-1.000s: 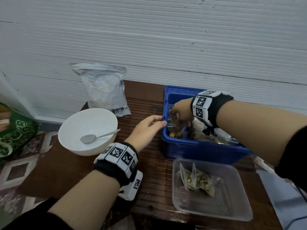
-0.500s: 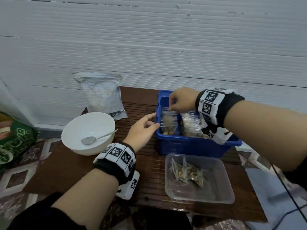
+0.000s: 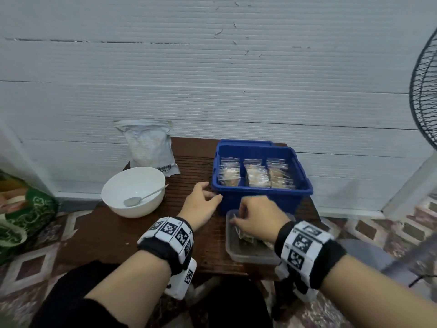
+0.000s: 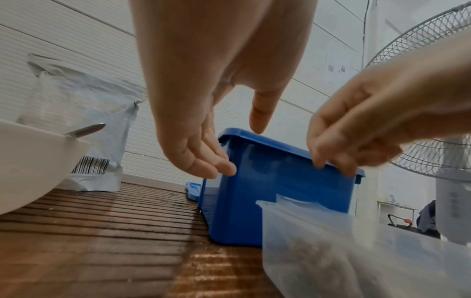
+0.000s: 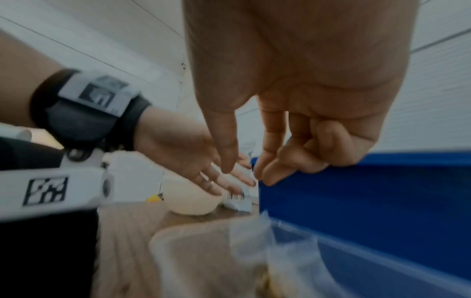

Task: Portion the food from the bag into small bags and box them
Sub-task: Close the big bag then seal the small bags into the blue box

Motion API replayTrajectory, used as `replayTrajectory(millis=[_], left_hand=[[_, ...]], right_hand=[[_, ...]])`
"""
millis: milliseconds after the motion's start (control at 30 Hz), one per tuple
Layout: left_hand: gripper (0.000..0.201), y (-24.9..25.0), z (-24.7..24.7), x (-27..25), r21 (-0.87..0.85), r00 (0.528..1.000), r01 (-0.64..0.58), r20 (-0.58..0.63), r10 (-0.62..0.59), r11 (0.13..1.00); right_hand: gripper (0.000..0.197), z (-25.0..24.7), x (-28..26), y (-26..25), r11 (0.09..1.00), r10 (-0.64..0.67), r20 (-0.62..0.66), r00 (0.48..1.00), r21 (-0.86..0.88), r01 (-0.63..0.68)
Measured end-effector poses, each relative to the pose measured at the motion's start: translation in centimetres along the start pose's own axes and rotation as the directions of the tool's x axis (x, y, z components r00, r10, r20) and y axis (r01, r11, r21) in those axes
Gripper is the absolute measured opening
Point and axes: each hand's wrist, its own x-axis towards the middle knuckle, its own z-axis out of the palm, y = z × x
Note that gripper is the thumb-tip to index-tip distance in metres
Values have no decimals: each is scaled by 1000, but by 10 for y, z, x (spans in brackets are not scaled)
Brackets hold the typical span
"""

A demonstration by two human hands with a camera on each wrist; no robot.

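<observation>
— Where were the small bags (image 3: 254,172)?
— Standing in rows in the blue box (image 3: 305,185) on the table (image 3: 113,233); one lay in the clear container (image 3: 238,253).
— The hands?
— Left hand (image 3: 199,204) relaxed, holding nothing, beside the box. Right hand (image 3: 256,217) hung over the container, fingers loosely curled; whether it held anything I couldn't tell.

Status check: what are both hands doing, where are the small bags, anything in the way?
Left hand open, beside blue plastic box. Right hand empty, over clear plastic tray. Small clear filled bags in three rows in box. Nothing blocking.
</observation>
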Motion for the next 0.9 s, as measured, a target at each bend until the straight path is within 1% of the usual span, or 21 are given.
replayTrajectory(millis=[67,133,200,333,400,467,500,567,633,700,833,900], left_hand=[[47,-4,4,-6,7,1000,19,5,-19,1000],[37,-7,7,-13,30,999,26,21,-27,999],[29,-10,9,-19,75,999,25,47,-28,997],[25,-12,11,-27,136,993,-28,121,11,990],[31,-12,12,-30,147,987,-66,158,43,987],[39,-11,13,-31,159,975,-120,204,86,980],[40,-11,13,-31,174,969,-149,223,109,973],[32,-10,16,-30,185,962,-189,232,144,964],[15,-9,18,-31,164,965,-217,184,186,962],[5,-6,18,-33,159,967,-236,133,216,959],[4,-4,17,-37,154,963,-258,126,240,954],[5,-3,16,-38,172,963,-255,131,235,951]], right_hand=[[35,22,-6,4,997,57,26,998,-52,-56],[42,38,-9,7,993,90,-16,996,-79,-91],[38,49,-11,8,990,104,-81,991,-90,-111],[29,55,-14,11,991,106,-157,982,-65,-117],[21,50,-17,13,994,105,-200,974,8,-105],[8,43,-19,16,988,109,-240,965,131,-80],[6,40,-20,17,979,111,-254,961,194,-62],[14,35,-20,20,950,122,-267,956,311,-34],[16,32,-21,23,912,147,-278,949,409,-22],[14,31,-23,26,878,188,-282,941,478,-32],[16,32,-26,32,781,292,-267,918,621,-68],[16,33,-27,34,751,315,-252,915,655,-78]])
